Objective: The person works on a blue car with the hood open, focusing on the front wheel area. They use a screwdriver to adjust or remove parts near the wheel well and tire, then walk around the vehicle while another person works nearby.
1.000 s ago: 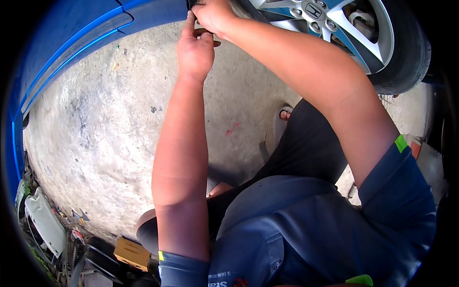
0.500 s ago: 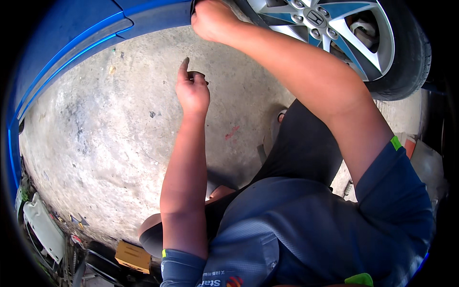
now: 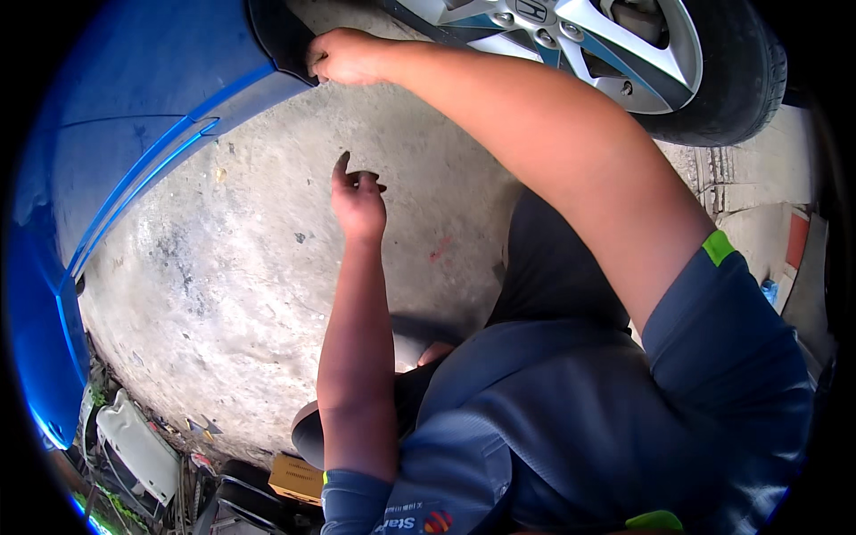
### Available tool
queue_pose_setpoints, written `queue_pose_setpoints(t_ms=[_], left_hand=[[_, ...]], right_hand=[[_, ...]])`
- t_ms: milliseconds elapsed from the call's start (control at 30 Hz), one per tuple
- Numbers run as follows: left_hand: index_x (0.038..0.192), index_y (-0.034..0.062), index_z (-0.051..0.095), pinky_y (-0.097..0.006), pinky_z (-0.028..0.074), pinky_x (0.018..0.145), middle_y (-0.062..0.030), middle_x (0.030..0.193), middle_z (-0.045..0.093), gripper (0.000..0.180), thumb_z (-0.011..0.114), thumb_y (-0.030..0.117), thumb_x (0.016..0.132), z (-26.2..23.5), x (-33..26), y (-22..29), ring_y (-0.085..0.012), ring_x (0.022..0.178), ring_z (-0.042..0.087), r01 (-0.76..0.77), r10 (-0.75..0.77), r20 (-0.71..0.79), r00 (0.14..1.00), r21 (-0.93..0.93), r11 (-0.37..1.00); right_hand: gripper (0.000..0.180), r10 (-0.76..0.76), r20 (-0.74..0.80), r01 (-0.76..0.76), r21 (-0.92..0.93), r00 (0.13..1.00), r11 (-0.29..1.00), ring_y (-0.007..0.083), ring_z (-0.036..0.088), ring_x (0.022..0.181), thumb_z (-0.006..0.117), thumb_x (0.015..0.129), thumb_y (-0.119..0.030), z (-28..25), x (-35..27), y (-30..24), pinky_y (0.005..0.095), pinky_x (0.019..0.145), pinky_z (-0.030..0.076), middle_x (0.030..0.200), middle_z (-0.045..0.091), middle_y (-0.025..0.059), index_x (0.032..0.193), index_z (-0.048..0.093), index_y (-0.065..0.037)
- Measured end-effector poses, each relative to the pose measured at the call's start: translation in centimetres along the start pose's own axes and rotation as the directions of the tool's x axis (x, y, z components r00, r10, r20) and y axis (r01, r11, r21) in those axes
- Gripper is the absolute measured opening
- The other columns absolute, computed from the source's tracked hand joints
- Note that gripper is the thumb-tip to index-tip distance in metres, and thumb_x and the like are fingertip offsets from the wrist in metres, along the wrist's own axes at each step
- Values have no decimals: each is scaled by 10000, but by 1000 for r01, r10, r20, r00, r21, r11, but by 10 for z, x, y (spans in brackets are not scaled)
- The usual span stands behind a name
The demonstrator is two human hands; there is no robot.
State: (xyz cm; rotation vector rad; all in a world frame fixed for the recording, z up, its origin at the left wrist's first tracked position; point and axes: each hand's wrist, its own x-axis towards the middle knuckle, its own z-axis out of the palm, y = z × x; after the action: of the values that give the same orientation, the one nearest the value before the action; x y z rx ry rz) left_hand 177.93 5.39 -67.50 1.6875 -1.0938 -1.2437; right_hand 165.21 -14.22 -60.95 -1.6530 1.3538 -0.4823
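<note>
My right hand (image 3: pixel 349 57) is at the lower corner of the blue car's black wheel arch edge (image 3: pixel 290 45), its fingers curled against it. The fingertips are partly hidden there, so anything small between them does not show. My left hand (image 3: pixel 358 201) is raised over the concrete floor, apart from the car. One of its fingers points up and away from me, while the others are bent, with dark tips. No object shows in it. Beyond my right forearm stands the car wheel (image 3: pixel 642 53), with a silver and dark spoked rim and a black tyre.
The blue car body (image 3: pixel 152 80) runs down the left side. At the lower left lie a pale panel (image 3: pixel 138 441), a yellow-brown box (image 3: pixel 297 479) and other clutter. My bent legs in dark trousers (image 3: pixel 566 267) are under my arms. A red-and-white board (image 3: pixel 796 241) stands at the right.
My view has shifted, so more of the blue car and the wheel arch edge shows. The right hand stays at that edge. The left hand remains raised over the floor, its pose much the same.
</note>
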Motion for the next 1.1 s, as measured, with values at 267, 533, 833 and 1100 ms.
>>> queue_pose_setpoints(t_ms=[267,533,833,1100], left_hand=[[1409,-67,396,-298,532,713,-152,904,663,536,457,12,882,-7,-12,-3,-191,697,670,74,-75,8,997,66,995],[1426,-78,365,-295,531,719,-157,917,653,569,433,8,868,0,-15,-5,-194,719,660,93,-97,76,992,51,994],[1428,-89,353,-292,535,712,-159,934,639,590,428,4,850,-26,-26,-4,-191,716,640,191,-195,28,980,119,974],[1426,-49,388,-291,523,727,-109,886,650,568,489,54,877,-11,-16,-10,-172,729,661,186,-193,62,979,95,978]], right_hand=[[203,45,183,-153,632,982,760,132,586,727,621,965,-237,-2,-1,13,284,671,488,833,657,37,975,669,-40],[446,18,448,-445,880,894,165,179,577,728,612,931,-515,41,-17,22,365,715,500,807,627,54,837,599,-80],[217,-6,413,-406,893,911,-192,227,631,888,628,966,-290,53,-12,15,476,924,539,981,621,90,1010,583,-82],[191,30,420,-412,900,907,-142,223,626,849,648,954,-252,54,-5,18,489,863,573,941,605,84,1034,581,-92]])
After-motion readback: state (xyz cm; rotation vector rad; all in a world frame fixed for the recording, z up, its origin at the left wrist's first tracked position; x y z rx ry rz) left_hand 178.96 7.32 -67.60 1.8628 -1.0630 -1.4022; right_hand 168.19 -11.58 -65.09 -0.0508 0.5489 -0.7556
